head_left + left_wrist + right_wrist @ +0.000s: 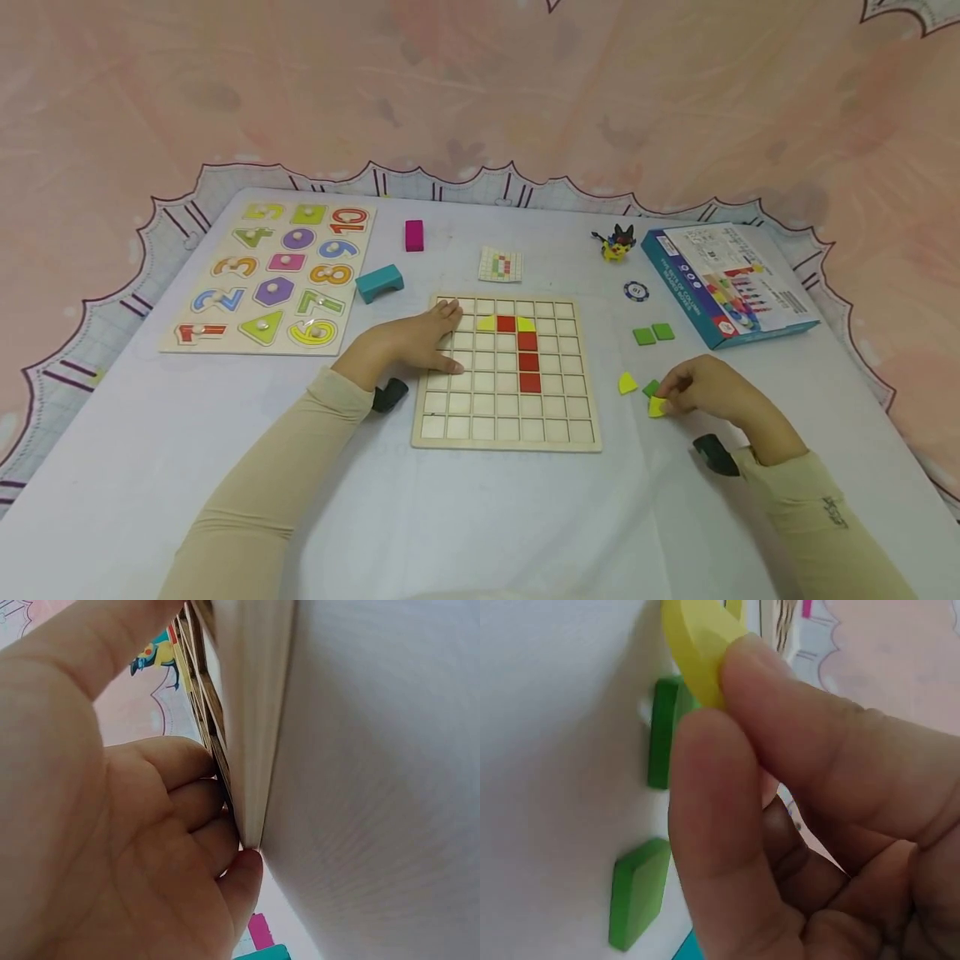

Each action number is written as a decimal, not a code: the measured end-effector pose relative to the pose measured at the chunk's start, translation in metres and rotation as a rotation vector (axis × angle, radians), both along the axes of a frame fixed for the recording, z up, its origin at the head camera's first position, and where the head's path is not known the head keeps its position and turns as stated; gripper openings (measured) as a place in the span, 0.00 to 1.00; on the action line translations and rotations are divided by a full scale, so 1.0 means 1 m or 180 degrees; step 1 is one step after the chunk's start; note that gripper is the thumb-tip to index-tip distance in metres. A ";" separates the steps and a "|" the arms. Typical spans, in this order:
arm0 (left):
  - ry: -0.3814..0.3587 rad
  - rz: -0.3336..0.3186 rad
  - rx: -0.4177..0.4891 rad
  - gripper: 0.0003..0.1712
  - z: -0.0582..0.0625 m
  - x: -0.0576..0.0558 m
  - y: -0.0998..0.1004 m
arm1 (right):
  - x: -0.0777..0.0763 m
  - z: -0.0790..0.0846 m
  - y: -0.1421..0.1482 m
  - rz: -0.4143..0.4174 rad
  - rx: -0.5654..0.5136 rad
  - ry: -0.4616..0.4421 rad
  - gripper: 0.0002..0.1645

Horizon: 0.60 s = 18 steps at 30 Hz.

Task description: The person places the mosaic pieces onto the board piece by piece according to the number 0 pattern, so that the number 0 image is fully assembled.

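The small yellow tile with one curved edge (656, 407) is right of the pale wooden grid board (483, 405), pinched at one end between thumb and finger of the right hand (705, 387), near a small green tile (651, 388). It looks light, stiff and smooth, perhaps painted wood, so it should be hard to break but might slip from a loose pinch; the end hold leaves the rest of its rim free. The left hand (420, 337), thumb spread away from its fingers, rests on the board's left side. The blue-sided printed cardboard box (731, 283) seems to read "FIVE SETS OF COLUMN" (the line below is too blurred to trust); the pale puzzle board with knobbed coloured pieces (232, 337) bears numerals 1 to 10.
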State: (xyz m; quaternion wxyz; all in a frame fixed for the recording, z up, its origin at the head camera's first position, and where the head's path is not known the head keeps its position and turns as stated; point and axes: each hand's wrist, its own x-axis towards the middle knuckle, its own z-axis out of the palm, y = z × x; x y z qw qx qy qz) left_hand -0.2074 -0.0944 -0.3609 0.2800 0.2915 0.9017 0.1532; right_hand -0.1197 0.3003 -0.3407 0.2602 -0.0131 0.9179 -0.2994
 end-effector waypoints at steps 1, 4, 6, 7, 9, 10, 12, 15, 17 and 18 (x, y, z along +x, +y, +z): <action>0.0001 0.0002 -0.0001 0.56 0.000 0.000 0.000 | -0.001 0.000 -0.002 0.0022 -0.0038 0.0011 0.11; 0.0004 -0.0001 -0.0003 0.56 0.000 0.000 0.000 | -0.005 0.001 -0.009 0.0029 -0.0174 0.0053 0.11; 0.0019 -0.0019 -0.0013 0.56 0.000 0.000 0.000 | -0.008 0.003 -0.016 0.0014 -0.0249 0.0093 0.11; 0.0030 -0.0028 -0.0021 0.56 0.000 0.000 0.000 | -0.010 0.003 -0.019 0.0006 -0.0293 0.0116 0.11; 0.0046 -0.0038 -0.0033 0.56 0.000 0.000 0.000 | -0.014 0.005 -0.028 -0.0022 -0.0379 0.0143 0.10; 0.0053 -0.0042 -0.0037 0.56 0.000 -0.001 0.000 | -0.016 0.005 -0.033 -0.0018 -0.0436 0.0146 0.10; 0.0060 -0.0044 -0.0048 0.56 0.000 -0.001 0.001 | -0.020 0.005 -0.044 0.0010 -0.0534 0.0150 0.09; 0.0048 -0.0033 -0.0055 0.56 0.001 0.000 0.001 | -0.026 0.003 -0.061 0.0097 -0.0667 0.0122 0.08; 0.0042 -0.0033 -0.0060 0.56 0.002 0.001 0.001 | -0.029 0.001 -0.073 0.0156 -0.0705 0.0103 0.07; 0.0042 -0.0037 -0.0062 0.56 0.003 0.001 0.001 | -0.029 0.000 -0.080 0.0179 -0.0723 0.0091 0.07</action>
